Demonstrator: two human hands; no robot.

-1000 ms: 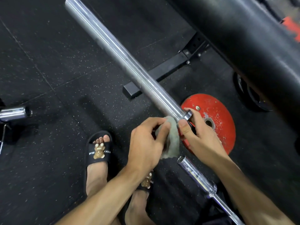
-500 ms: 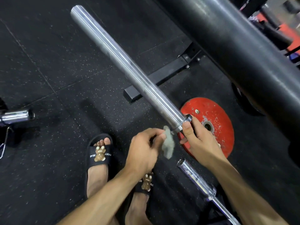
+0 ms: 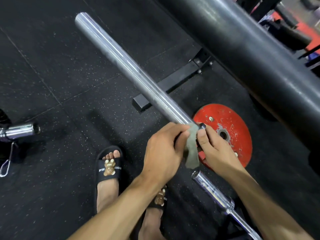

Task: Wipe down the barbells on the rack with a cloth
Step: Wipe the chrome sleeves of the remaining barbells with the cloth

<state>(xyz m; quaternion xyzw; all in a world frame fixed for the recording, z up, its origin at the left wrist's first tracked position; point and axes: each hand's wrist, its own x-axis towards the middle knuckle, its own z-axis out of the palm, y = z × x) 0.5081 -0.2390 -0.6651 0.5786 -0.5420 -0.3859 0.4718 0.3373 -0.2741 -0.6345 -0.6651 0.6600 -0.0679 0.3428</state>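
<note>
- Half a second ago the cloth (image 3: 191, 151) hung clear of the metal, pinched in the left hand (image 3: 162, 153); now its upper end is pressed against the inner end of the barbell sleeve (image 3: 131, 70), right beside the collar
- Left hand: fingers curled round the cloth, holding it onto the sleeve, with the grey tail hanging loose below the bar
- Right hand (image 3: 214, 151) has kept its place: thumb and fingers wrapped round the bar just behind the collar, steadying it
- Judged from this, contact is only now made, so the wipe along this sleeve is starting; the long run of sleeve toward its far free end looks untouched
- Likely next stroke runs outward along the sleeve, away from the right hand
- Below the hands a second, chromed barbell (image 3: 213, 191) lies lower, its end near the cloth's tail but apart from it
- Red weight plate (image 3: 230, 122) lies flat on the rubber floor (image 3: 52, 75) under the right hand, beside the black rack foot (image 3: 173, 84)
- Thick dark padded roller (image 3: 251, 54) crosses the upper right
</note>
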